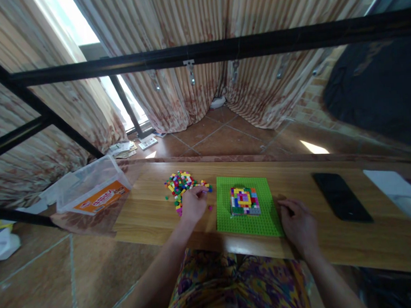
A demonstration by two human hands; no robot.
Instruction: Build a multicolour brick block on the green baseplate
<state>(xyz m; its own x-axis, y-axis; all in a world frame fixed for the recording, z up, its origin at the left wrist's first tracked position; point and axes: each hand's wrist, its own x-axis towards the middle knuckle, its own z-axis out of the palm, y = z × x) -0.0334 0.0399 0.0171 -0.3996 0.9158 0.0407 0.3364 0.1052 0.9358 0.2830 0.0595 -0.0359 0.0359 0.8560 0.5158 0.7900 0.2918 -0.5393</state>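
My left hand [194,205] is over the near right side of a heap of small coloured toy bricks [181,182]. Its fingers are pinched together, and whatever lies between the tips is too small to make out. A green studded baseplate [227,224] lies to its right on the wooden table. On the plate sits a low, roughly square block of bricks [245,201], with rings of colour around a yellow and pink middle. My right hand [299,222] rests by the plate's right edge, its fingers curled, with nothing visible in them.
A black phone [342,196] and white paper [396,193] lie on the table [147,222] at the right. Left of it stands a clear plastic box [92,184] with an orange label. A black metal bar [206,51] crosses in front of the curtains. Loose pink bricks [210,208] lie near the plate.
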